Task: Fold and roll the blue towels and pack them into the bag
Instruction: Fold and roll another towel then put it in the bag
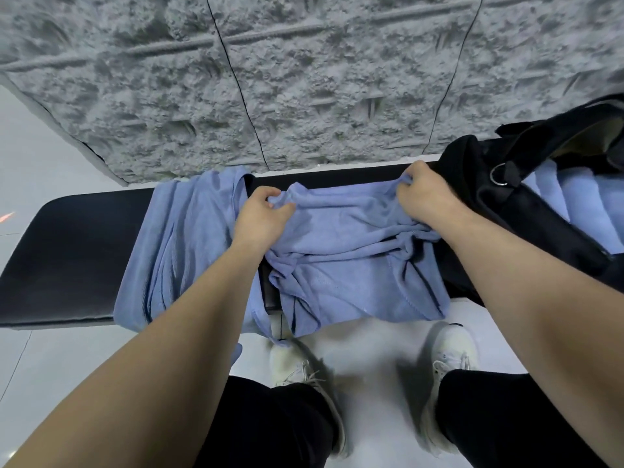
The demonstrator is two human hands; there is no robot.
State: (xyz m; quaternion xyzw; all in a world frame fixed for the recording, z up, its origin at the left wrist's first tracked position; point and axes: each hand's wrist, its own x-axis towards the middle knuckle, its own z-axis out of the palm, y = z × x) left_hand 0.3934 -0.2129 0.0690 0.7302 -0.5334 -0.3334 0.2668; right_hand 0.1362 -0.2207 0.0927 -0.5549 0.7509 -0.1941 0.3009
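Both bare forearms reach to a crumpled light-blue terry towel on the black padded bench, left hand and right hand each pinching its far edge, whose overhanging front could slide floorward beside the black fabric bag.

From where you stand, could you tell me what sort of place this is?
Probably a gym or changing area: a black padded bench on a pale tiled floor, a grey textured wall, and a black bag holding rolled towels.

Two loose blue towels, one bag, one bench, two hands.
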